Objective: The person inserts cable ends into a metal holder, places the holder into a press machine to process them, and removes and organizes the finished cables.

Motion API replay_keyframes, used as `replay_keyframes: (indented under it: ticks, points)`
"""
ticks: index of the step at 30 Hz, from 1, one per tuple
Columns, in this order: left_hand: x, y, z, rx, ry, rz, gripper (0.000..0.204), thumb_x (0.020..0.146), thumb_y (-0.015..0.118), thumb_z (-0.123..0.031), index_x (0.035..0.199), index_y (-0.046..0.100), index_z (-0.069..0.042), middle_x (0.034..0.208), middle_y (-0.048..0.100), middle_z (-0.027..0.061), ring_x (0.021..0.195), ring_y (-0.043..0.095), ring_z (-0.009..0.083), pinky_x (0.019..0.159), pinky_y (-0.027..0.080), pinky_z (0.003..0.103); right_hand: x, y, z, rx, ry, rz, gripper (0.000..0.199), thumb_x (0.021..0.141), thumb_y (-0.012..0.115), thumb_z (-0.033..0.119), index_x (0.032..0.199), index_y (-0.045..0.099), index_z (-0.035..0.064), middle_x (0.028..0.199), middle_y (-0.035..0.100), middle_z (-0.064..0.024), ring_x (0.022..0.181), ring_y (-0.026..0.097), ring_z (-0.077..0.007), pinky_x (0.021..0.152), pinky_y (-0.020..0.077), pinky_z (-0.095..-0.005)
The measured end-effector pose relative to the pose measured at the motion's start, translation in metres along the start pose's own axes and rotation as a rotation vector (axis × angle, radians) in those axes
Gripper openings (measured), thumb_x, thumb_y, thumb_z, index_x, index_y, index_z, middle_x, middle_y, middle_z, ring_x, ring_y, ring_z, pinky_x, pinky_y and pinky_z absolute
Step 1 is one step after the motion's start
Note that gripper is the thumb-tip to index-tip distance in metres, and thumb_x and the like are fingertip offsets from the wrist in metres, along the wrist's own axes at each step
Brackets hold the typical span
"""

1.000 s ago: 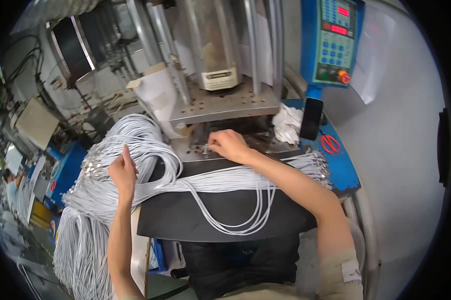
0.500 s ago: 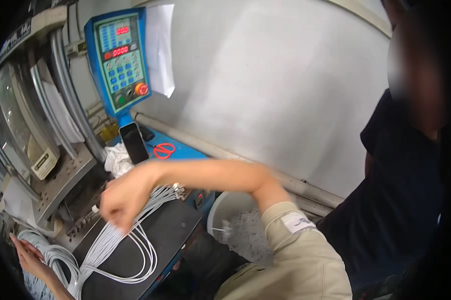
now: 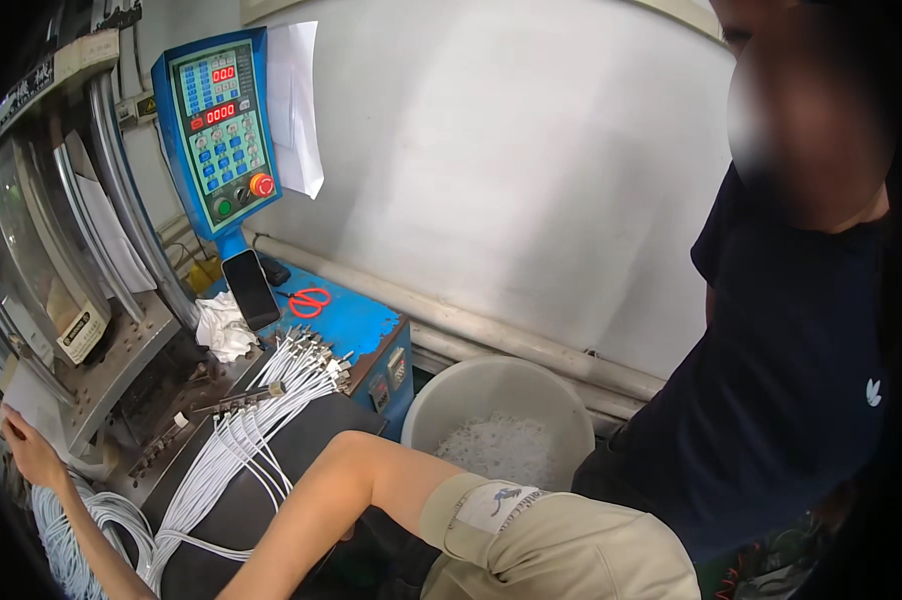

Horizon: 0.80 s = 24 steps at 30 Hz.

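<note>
My left hand [image 3: 33, 452] is at the far left, beside the metal press, fingers stretched upward and holding nothing I can see. Below it are coiled white cables [image 3: 121, 515]. A fanned bundle of white cables [image 3: 206, 470] crosses the black work surface [image 3: 316, 430], with small connectors [image 3: 321, 360] at its far end. A slim metal strip [image 3: 241, 398] lies across the bundle. My right forearm [image 3: 306, 510] bends down over the near part of the surface; the right hand is out of the picture below the lower edge.
A press [image 3: 121, 350] with upright rods stands left, with a blue control panel [image 3: 221, 130] behind. A phone [image 3: 251, 290], red-handled scissors [image 3: 309, 302] and white cloth [image 3: 224, 325] rest beyond the cables. A bin [image 3: 501, 400] holds clear scraps. A person [image 3: 791, 370] stands at right.
My right hand has drawn back from above the cables, down and out of view, uncovering the connectors and the metal strip. My left hand has moved slightly up and left.
</note>
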State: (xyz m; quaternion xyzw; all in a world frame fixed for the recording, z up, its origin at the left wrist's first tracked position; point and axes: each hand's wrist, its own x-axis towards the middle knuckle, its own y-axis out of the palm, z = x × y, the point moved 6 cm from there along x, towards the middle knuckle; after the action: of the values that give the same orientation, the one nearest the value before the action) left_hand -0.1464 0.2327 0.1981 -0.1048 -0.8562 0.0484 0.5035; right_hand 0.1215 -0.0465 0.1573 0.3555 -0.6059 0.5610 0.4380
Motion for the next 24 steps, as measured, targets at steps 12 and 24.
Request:
replay_keyframes:
  ticks: [12,24]
  points:
    - [0.017,0.020,0.090,0.094,-0.155,0.086,0.061,0.101,0.036,-0.071,0.141,0.060,-0.032,0.124,0.073,0.0083,0.113,0.067,0.0377,0.092,0.052,0.046,-0.016,-0.006,0.007,0.023,0.135,0.177,0.028,0.086,0.063,0.028,0.094,0.069,0.0017,0.097,0.068,-0.0196,0.098,0.067,-0.0366,0.081,0.0548,-0.0488]
    - [0.044,-0.012,0.191,0.118,-0.087,0.024,0.061,0.103,0.040,-0.065,0.137,0.066,-0.021,0.128,0.072,0.0078,0.117,0.066,0.0351,0.098,0.050,0.043,-0.015,0.022,-0.010,0.334,0.232,0.327,0.020,0.083,0.064,0.018,0.091,0.070,0.0012,0.093,0.069,-0.0191,0.092,0.070,-0.0343,0.078,0.0573,-0.0475]
